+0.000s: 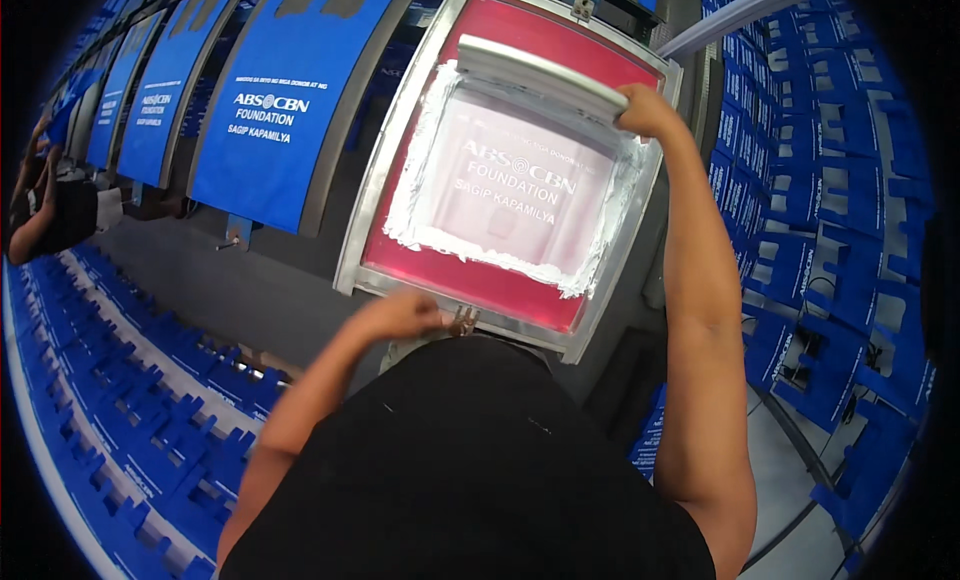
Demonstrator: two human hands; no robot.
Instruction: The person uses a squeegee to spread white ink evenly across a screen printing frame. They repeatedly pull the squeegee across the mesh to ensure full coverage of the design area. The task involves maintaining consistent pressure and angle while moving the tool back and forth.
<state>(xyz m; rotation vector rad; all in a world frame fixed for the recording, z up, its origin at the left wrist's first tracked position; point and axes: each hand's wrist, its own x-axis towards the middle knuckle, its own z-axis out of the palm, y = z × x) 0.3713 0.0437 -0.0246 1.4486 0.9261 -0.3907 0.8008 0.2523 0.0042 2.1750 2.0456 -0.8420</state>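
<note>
A silk-screen frame (360,220) of pale metal lies in front of me, with red around its mesh (455,285). White ink (405,190) forms a thick, uneven border around a paler middle that carries white lettering. My right hand (645,113) is closed on the right end of a squeegee (540,73), a long bar lying across the far part of the inked area. At the near edge of the frame, my left hand (405,315) has its fingers closed at a small metal clamp (463,321).
Blue printed bag panels (285,100) lie on flat boards to the left. Many blue cut pieces hang in rows at the right (840,190) and lower left (130,400). Another person (60,205) stands at the far left. A pale bar (745,18) slants at the upper right.
</note>
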